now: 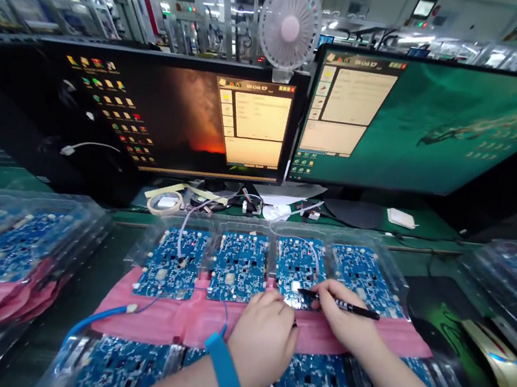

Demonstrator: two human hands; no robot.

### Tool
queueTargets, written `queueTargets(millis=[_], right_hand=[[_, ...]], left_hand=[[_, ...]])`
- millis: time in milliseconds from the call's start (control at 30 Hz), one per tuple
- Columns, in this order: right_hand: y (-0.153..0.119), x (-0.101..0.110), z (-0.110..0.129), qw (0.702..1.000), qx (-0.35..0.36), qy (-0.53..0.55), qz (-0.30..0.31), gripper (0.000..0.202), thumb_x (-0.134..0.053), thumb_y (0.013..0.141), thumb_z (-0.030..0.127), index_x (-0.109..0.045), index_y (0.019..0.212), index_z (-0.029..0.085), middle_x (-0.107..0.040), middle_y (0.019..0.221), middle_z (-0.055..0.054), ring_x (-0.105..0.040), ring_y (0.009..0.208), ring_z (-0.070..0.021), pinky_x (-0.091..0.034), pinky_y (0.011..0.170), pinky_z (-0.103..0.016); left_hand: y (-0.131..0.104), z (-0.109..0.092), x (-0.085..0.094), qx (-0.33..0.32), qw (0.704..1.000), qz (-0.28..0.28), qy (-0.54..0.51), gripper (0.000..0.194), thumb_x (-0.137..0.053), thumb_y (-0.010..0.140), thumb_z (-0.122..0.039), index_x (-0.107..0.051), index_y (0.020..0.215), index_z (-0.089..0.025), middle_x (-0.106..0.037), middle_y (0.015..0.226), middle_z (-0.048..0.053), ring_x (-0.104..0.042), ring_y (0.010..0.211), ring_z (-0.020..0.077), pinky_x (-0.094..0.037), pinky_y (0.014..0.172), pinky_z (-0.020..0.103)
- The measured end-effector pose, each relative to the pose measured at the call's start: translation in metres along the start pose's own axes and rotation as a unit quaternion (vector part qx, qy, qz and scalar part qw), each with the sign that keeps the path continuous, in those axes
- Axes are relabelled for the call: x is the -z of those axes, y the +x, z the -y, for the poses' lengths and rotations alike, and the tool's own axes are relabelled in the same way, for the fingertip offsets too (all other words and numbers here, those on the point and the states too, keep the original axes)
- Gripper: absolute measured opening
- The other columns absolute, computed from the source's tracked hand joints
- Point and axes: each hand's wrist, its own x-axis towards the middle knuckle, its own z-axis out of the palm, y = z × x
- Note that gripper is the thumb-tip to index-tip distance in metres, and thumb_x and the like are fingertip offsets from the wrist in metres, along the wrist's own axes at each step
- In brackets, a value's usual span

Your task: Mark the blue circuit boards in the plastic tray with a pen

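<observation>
My right hand [342, 315] grips pen [339, 304], lying near-horizontal, tip pointing left onto third circuit board [298, 268]; left hand [262, 338] curled, steadying board edge.

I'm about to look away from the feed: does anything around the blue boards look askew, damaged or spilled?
Nothing stands out. Four blue boards sit in a straight row in the clear tray on pink foam. The right hand holds a black pen at the third board; the left hand rests beside it. No spill or damage shows.

Dim bench lit by bright monitor [438, 127] glow and ceiling strip reflections; edges bend and blur.
</observation>
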Motion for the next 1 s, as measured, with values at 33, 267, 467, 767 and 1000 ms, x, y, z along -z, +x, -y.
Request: queueTargets(millis=[33,267,467,767,1000], right_hand=[[-0.003,0.002,0.003,1.000,0.003,-0.005,-0.017,0.025,-0.040,0.077,0.036,-0.059,0.075,0.020,-0.059,0.066,0.000,-0.055,0.069,-0.0201,-0.040,0.062,-0.028],[-0.035,0.023,0.031,0.972,-0.024,0.217,-0.089,0.029,-0.048,0.082,0.043,-0.059,0.077,0.016,-0.056,0.063,-0.004,-0.048,0.056,-0.0165,-0.036,0.052,-0.025],[-0.041,0.017,0.028,0.910,-0.046,0.412,-0.019,0.032,-0.055,0.079,0.047,-0.058,0.073,0.016,-0.049,0.052,-0.002,-0.043,0.046,-0.0137,-0.032,0.043,-0.021],[-0.042,0.005,0.031,0.923,-0.057,0.381,0.018,0.034,-0.057,0.079,0.048,-0.057,0.074,0.014,-0.053,0.055,-0.001,-0.046,0.049,-0.0115,-0.032,0.045,-0.017],[-0.052,-0.019,0.026,0.954,-0.040,0.276,0.109,0.048,-0.032,0.087,0.055,-0.055,0.110,0.019,-0.059,0.080,-0.004,-0.050,0.054,-0.0150,-0.039,0.048,-0.023]], left_hand=[[0.000,0.000,0.000,0.002,1.000,-0.002,-0.004,0.010,-0.044,0.081,-0.019,-0.054,0.078,-0.015,-0.057,0.081,0.005,-0.047,0.092,0.0216,-0.038,0.085,0.040],[-0.005,0.001,0.009,-0.021,0.994,-0.052,-0.089,0.017,-0.044,0.085,-0.025,-0.054,0.097,-0.020,-0.059,0.091,0.002,-0.051,0.088,0.0184,-0.040,0.082,0.037],[-0.010,0.003,0.010,0.025,0.981,-0.116,-0.153,0.021,-0.038,0.085,-0.023,-0.048,0.103,-0.017,-0.059,0.095,0.006,-0.052,0.090,0.0190,-0.043,0.078,0.036],[-0.011,0.000,0.011,0.004,0.982,-0.092,-0.167,0.015,-0.040,0.084,-0.021,-0.050,0.095,-0.018,-0.058,0.090,0.005,-0.051,0.086,0.0190,-0.041,0.077,0.035],[-0.016,-0.004,0.021,-0.074,0.982,-0.029,-0.171,0.024,-0.045,0.080,-0.017,-0.051,0.103,-0.022,-0.061,0.095,0.002,-0.055,0.088,0.0182,-0.040,0.081,0.033]])
